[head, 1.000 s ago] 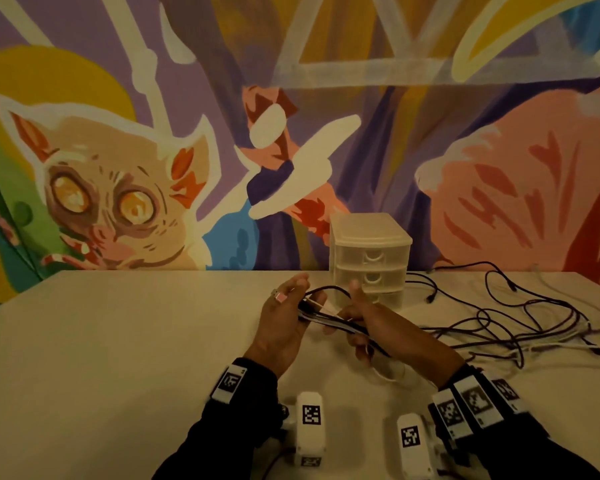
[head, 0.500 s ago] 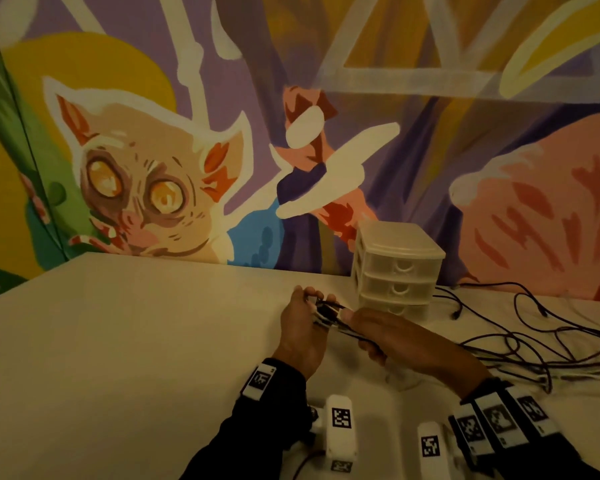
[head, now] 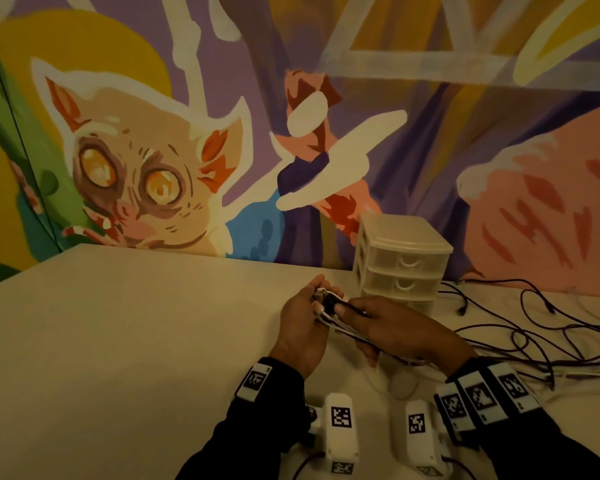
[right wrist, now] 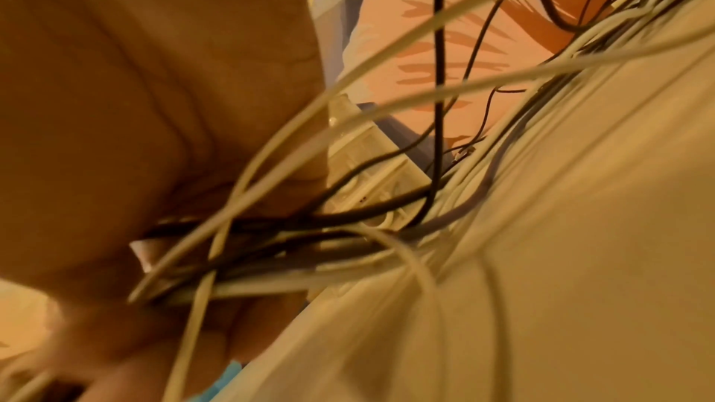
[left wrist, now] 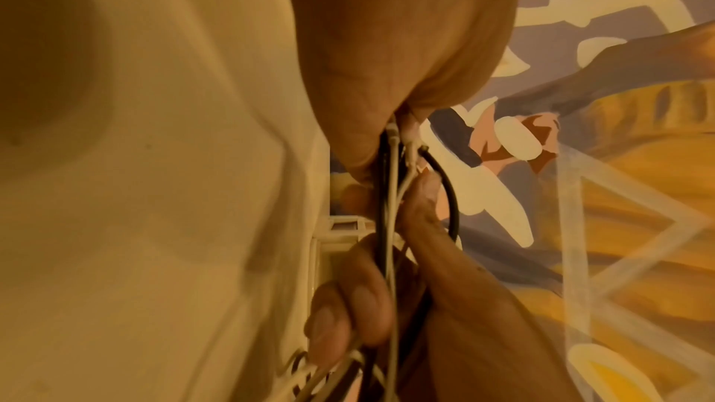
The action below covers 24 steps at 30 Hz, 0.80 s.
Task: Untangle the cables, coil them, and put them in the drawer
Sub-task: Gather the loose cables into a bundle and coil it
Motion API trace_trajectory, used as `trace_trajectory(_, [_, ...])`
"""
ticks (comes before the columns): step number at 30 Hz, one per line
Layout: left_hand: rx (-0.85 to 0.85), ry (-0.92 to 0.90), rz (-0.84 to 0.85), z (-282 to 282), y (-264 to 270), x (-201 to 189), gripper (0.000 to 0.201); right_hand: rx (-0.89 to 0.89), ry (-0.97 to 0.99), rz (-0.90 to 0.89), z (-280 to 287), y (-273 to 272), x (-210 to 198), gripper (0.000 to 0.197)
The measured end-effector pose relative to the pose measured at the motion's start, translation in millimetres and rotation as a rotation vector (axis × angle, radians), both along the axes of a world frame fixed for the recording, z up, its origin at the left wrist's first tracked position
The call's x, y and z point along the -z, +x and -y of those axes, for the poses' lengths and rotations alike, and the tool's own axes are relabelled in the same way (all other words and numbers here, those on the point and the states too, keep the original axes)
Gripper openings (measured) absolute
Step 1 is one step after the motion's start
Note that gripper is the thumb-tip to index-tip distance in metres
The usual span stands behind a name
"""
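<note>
A bundle of black and white cables [head: 329, 315] is held between both hands above the table. My left hand [head: 312, 306] pinches the cable ends and plugs [left wrist: 394, 145] at its fingertips. My right hand [head: 378, 327] grips the same bundle just to the right, its fingers curled round the strands [right wrist: 271, 243]. From there the cables trail right into a loose tangle [head: 534, 334] on the table. The small white three-drawer unit [head: 400, 261] stands just behind the hands by the wall, all drawers closed.
The beige table [head: 136, 341] stretches wide to the left. A painted mural wall [head: 222, 133] rises right behind the table. Two white tagged blocks [head: 342, 431] lie near the front edge between my forearms.
The hands have drawn closer together on the bundle, and the black loop that stood up between them has been pulled in. The head view has swung left and nearer.
</note>
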<state>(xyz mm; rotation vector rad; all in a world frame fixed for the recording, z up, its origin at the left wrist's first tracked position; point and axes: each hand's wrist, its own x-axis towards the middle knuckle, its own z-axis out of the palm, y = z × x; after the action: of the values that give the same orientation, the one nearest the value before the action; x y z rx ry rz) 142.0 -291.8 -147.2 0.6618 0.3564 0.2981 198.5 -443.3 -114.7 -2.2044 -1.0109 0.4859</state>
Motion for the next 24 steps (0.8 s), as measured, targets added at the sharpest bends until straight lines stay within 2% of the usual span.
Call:
trace_trajectory(4, [-0.013, 0.008, 0.020, 0.4, -1.2, 0.8, 0.016, 0.021, 0.097, -0.130, 3.6, 12.1, 3.3, 0.024])
trace_trajectory(8, [0.000, 0.051, 0.057, 1.4, -1.4, 2.3, 0.023, -0.027, 0.115, -0.116, 8.1, 12.4, 5.1, 0.020])
trace_trajectory(13, [0.005, 0.148, 0.110, 1.6, -1.0, 0.6, 0.026, 0.049, 0.194, -0.101, 4.6, 13.5, 7.9, 0.019])
trace_trajectory(21, [-0.023, 0.211, 0.092, -0.2, 6.3, 9.2, 0.032, 0.115, 0.135, -0.066, 0.7, 9.6, 11.4, 0.051])
trace_trajectory(24, [-0.061, 0.212, 0.062, -1.3, 7.4, 12.9, 0.030, 0.085, 0.056, -0.156, 0.9, 9.3, 6.0, 0.091])
